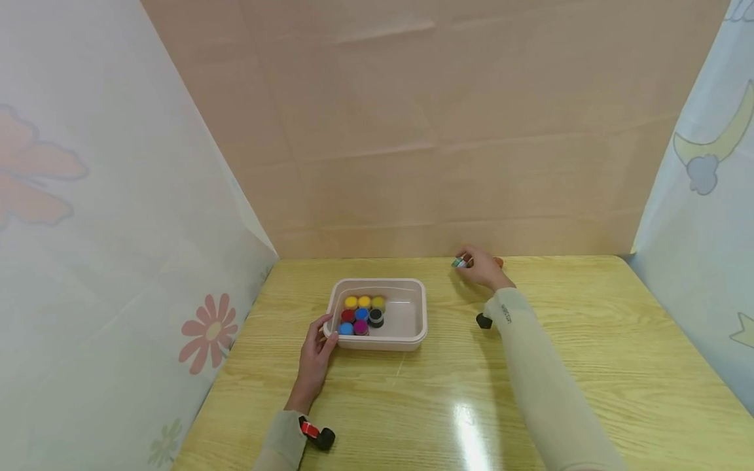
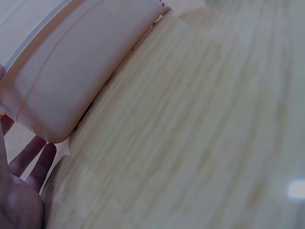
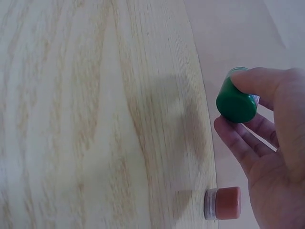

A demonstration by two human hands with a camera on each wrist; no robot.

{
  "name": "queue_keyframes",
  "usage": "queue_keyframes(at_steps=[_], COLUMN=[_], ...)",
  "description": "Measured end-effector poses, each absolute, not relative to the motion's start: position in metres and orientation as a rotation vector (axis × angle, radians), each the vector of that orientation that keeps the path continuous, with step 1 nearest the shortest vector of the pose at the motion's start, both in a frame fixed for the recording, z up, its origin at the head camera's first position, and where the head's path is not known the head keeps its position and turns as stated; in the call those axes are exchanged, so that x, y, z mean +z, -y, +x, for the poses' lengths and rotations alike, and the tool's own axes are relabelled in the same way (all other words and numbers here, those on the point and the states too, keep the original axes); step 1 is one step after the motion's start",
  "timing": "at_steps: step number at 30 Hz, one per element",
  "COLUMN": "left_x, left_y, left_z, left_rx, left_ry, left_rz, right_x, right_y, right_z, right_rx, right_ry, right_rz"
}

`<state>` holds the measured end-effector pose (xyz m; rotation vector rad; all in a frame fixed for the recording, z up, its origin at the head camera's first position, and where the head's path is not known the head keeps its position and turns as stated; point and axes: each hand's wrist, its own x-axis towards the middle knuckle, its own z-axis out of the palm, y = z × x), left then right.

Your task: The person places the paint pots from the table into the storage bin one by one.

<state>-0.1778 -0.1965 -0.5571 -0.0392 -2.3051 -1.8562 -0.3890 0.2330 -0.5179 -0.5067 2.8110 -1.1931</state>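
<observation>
My right hand [image 1: 478, 267] pinches a small paint jar with a green lid [image 3: 237, 102] between thumb and fingers, near the table's back edge. Beside that hand, a second paint jar, with an orange lid [image 3: 228, 203], lies on its side; in the head view the hand partly hides it. At the near left corner of a pale plastic tub [image 1: 389, 339], my left hand [image 1: 315, 356] holds the rim, thumb at the front and fingers along the left side. Several paint jars [image 1: 362, 314] stand together in the tub's left half, with yellow, red, blue, black and magenta lids.
The wooden table [image 1: 389, 405] ends at a brown paper-covered wall [image 1: 436, 131]. Patterned sheets [image 1: 118, 275] hang at the left and right sides. The tub's right half shows bare floor.
</observation>
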Motion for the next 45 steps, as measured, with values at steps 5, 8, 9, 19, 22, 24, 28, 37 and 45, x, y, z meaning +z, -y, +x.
queue_keyframes(at_steps=[5,8,9,19,22,24,28,37,45], left_x=[-0.558,-0.557,-0.556,-0.557,-0.555,-0.551,-0.536,-0.53,-0.556], left_y=[0.196,0.195,0.195,0.197,0.197,0.196,0.19,0.187,0.193], left_z=[-0.178,-0.178,-0.178,-0.178,-0.178,-0.177,-0.169,-0.165,-0.179], left_rx=[-1.842,-1.841,-1.845,-1.86,-1.875,-1.888,-1.883,-1.888,-1.863], left_ry=[2.323,2.327,2.326,2.335,2.338,2.342,2.347,2.336,2.338], left_rz=[-0.037,-0.028,-0.026,0.012,0.027,0.037,0.035,-0.001,0.046], right_x=[-0.516,-0.513,-0.511,-0.505,-0.502,-0.499,-0.494,-0.486,-0.481], right_y=[-0.234,-0.234,-0.233,-0.216,-0.211,-0.209,-0.205,-0.203,-0.2], right_z=[-0.387,-0.384,-0.383,-0.367,-0.362,-0.358,-0.351,-0.336,-0.329], right_rx=[-1.205,-1.228,-1.238,-1.389,-1.422,-1.447,-1.498,-1.548,-1.558], right_ry=[-2.805,-2.801,-2.802,-2.733,-2.713,-2.691,-2.633,-2.594,-2.575], right_rz=[-0.5,-0.496,-0.495,-0.607,-0.618,-0.624,-0.659,-0.742,-0.79])
